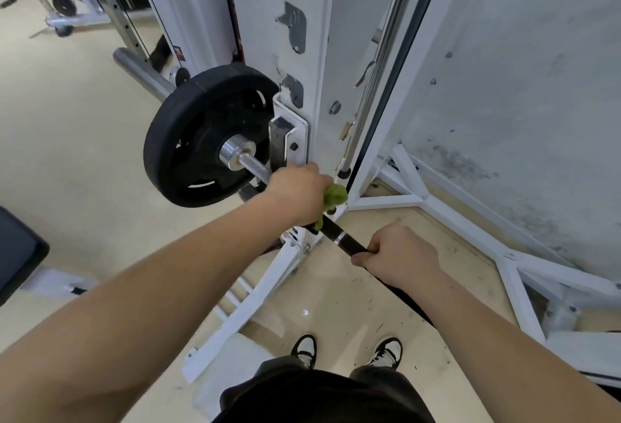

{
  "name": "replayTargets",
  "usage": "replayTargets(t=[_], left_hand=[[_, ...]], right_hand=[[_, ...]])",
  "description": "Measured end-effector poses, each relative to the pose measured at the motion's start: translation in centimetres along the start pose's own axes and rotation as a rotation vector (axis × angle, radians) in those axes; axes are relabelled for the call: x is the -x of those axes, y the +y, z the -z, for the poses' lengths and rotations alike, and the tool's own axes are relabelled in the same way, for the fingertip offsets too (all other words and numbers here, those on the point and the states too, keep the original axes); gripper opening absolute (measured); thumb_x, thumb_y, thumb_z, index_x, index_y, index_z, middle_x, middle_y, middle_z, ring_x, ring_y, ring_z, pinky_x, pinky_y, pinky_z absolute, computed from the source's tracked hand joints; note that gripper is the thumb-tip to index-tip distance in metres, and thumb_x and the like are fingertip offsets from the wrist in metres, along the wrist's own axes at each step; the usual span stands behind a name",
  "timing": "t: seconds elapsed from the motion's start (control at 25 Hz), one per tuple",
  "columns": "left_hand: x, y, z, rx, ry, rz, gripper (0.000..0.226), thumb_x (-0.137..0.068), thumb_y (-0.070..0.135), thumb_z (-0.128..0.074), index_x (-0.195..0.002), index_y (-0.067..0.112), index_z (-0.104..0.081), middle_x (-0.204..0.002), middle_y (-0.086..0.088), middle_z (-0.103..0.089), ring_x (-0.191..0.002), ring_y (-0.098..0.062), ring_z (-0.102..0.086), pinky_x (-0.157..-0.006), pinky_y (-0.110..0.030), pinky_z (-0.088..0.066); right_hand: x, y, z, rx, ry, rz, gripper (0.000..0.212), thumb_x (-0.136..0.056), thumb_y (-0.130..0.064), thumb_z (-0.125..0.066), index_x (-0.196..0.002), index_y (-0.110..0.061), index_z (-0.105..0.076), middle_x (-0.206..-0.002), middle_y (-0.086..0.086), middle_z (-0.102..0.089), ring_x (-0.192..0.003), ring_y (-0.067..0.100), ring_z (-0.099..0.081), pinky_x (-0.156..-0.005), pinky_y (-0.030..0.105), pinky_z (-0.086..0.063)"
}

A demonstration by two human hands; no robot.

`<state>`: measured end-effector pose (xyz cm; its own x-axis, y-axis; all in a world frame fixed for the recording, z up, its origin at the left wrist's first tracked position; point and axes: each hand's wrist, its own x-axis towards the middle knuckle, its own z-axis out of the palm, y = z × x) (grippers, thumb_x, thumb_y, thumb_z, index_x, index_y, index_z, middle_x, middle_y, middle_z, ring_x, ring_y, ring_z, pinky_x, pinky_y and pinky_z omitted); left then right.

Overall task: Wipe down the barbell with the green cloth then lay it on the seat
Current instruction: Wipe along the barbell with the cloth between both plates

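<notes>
The barbell runs from upper left to lower right, its shaft silver near the collar and black nearer me. A black weight plate sits on its sleeve beside the white rack upright. My left hand is closed around the shaft with the green cloth bunched in it, the cloth poking out on the right side. My right hand grips the black part of the shaft a little lower and to the right. A corner of the dark padded seat shows at the left edge.
White rack braces cross the floor under my arms and to the right beside a grey wall. More machines and small plates stand at the far upper left. My two shoes are on the beige floor below.
</notes>
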<state>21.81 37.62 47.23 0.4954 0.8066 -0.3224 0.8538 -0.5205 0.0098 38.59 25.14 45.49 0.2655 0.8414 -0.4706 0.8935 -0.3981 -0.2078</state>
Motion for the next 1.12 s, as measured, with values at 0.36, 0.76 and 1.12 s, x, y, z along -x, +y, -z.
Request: replayTargets(t=[0.36, 0.76, 1.12], left_hand=[[2.5, 0.8, -2.6, 0.235, 0.160, -0.217, 0.046, -0.082, 0.009, -0.065, -0.122, 0.031, -0.062, -0.115, 0.003, -0.060, -0.104, -0.025, -0.057, -0.080, -0.046, -0.056], [4.3, 1.9, -3.0, 0.472, 0.178, -0.185, 0.050, -0.084, 0.004, -0.054, -0.124, 0.030, -0.069, -0.116, -0.001, -0.065, -0.106, -0.027, -0.063, -0.089, -0.037, -0.053], [5.2, -1.3, -3.2, 0.273, 0.161, -0.142, 0.071, -0.087, 0.023, -0.065, -0.150, 0.042, -0.041, -0.154, -0.001, -0.032, -0.124, -0.032, -0.034, -0.104, -0.048, -0.046]], right_hand=[[0.5, 0.4, 0.0, -0.039, 0.014, -0.042, 0.039, -0.073, -0.066, -0.073, -0.076, -0.028, -0.075, -0.069, -0.009, -0.069, -0.065, 0.012, -0.065, -0.056, 0.024, -0.044], [0.5, -0.1, 0.2, 0.004, 0.015, -0.008, 0.027, -0.077, -0.046, -0.074, -0.067, -0.023, -0.063, -0.065, -0.007, -0.062, -0.066, 0.016, -0.063, -0.055, 0.025, -0.043], [0.2, -0.3, 0.4, 0.005, -0.026, -0.034, 0.036, -0.074, -0.060, -0.075, -0.072, -0.024, -0.076, -0.071, -0.006, -0.071, -0.069, 0.015, -0.068, -0.057, 0.025, -0.046]])
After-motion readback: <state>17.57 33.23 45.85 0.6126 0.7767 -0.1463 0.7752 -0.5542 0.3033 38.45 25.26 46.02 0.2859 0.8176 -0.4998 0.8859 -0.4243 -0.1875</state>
